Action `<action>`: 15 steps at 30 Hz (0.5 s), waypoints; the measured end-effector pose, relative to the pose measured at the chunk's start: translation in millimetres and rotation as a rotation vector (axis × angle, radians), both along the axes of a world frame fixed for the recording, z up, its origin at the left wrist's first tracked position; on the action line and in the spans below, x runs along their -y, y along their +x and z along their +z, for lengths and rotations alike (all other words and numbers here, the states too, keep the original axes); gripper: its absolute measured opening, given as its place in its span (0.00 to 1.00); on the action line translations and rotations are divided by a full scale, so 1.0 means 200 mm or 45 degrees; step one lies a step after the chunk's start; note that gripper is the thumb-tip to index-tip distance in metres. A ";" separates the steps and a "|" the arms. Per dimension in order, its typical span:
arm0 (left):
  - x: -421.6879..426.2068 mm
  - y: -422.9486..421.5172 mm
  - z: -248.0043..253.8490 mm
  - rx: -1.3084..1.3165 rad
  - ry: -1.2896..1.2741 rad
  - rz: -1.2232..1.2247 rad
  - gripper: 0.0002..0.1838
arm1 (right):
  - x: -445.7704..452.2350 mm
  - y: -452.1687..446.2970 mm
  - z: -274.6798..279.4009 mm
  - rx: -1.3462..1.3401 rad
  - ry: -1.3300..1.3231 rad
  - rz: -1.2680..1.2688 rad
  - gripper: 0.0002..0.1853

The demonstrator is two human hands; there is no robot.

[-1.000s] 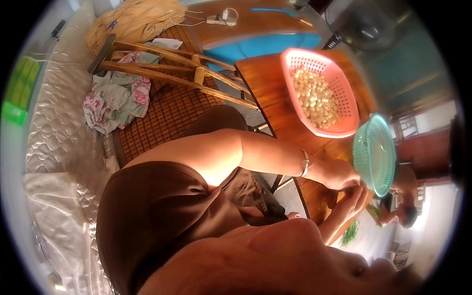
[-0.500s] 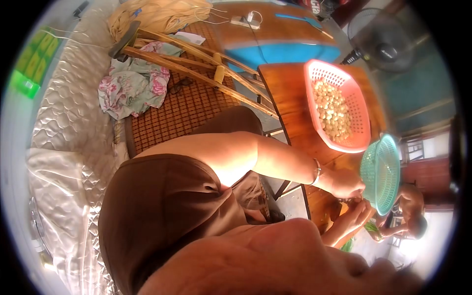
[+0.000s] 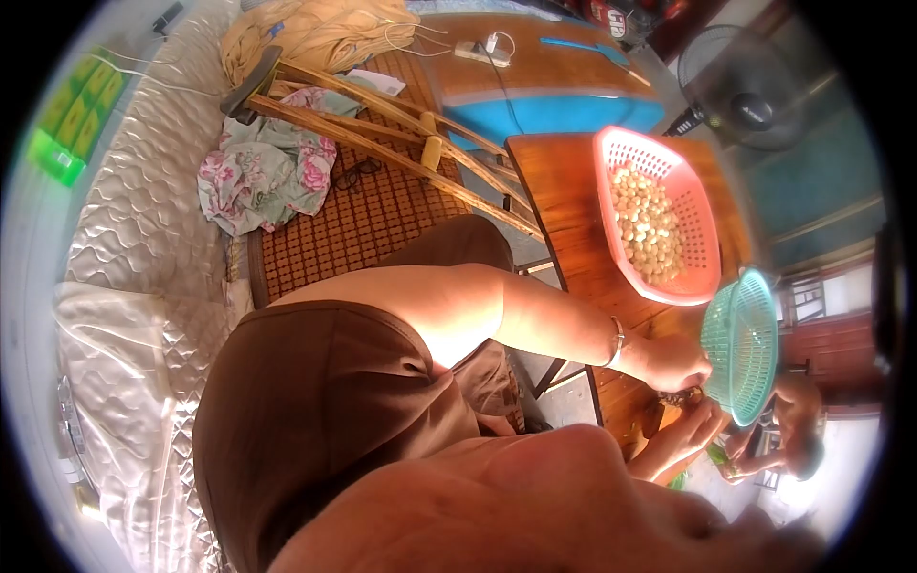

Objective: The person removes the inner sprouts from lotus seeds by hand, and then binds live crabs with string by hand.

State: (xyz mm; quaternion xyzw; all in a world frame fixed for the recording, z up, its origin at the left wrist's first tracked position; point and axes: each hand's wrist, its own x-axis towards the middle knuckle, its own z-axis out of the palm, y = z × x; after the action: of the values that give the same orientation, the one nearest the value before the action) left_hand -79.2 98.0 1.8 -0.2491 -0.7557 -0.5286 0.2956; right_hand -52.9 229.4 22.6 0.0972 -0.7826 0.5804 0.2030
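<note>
Hands slightly farther apart, holding brown piece, beside green basket, bare table edge nearby

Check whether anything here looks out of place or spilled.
The wooden crutch slants over the woven mat by a rumpled floral cloth, which looks untidy. The pale pieces sit in the pink basket; none look spilled.

Pale quilted bedding, brown woven mat, wooden table, dark standing fan, bright light at the lower right
</note>
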 end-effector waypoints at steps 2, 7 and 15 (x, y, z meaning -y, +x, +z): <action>0.00 0.00 0.01 0.017 -0.007 -0.004 0.06 | 0.00 -0.01 0.00 -0.001 0.012 -0.006 0.12; 0.00 0.00 0.01 0.044 -0.005 0.012 0.06 | -0.03 -0.01 -0.01 -0.010 0.038 -0.027 0.12; 0.00 0.00 0.00 0.059 0.056 -0.021 0.05 | -0.14 -0.08 -0.07 -0.038 0.050 0.044 0.12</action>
State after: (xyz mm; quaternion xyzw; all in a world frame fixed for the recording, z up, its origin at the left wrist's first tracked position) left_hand -78.9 98.7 2.4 -0.2366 -0.7486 -0.5530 0.2790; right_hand -68.8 256.7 9.2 0.1234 -0.7889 0.5669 0.2025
